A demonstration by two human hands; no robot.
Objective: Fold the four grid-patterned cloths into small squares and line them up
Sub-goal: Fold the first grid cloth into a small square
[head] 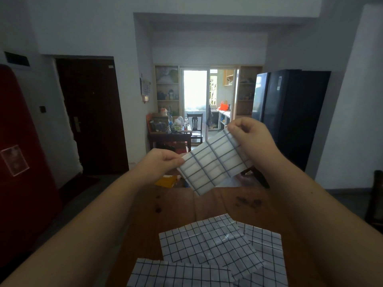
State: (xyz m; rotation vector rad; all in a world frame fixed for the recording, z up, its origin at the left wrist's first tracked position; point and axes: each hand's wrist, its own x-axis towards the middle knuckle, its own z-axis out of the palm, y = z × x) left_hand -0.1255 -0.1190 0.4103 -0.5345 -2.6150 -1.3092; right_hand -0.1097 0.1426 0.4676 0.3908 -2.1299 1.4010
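A person holds up 1 grid-patterned cloth, the held cloth [213, 162], in the air above the far edge of a wooden table [176, 206]. It is doubled into a narrow band that slants from 7 o'clock up to 1 o'clock across the middle of the view. The left hand [163, 162] pinches the band's lower corner at its 9 o'clock side between thumb and curled fingers. The right hand [248, 133] pinches the upper corner at 1 o'clock, fingers curled over the edge.

The other 3 grid cloths lie unfolded on the table at 6 o'clock from the held one. The middle cloth [209, 243] lies flat and turned at an angle, on top of the other 2. The right cloth [267, 245] shows from under it at 3 o'clock, and the near cloth [178, 274] shows at 7 o'clock, running off the bottom of the view.

Behind the hands, a black refrigerator [290, 117] stands at 2 o'clock and a dark door [91, 112] at 10 o'clock. A cluttered side table [170, 135] and a dark chair [195, 123] stand at 12 o'clock before a bright doorway [194, 90]. A red panel [20, 141] fills the 9 o'clock edge.
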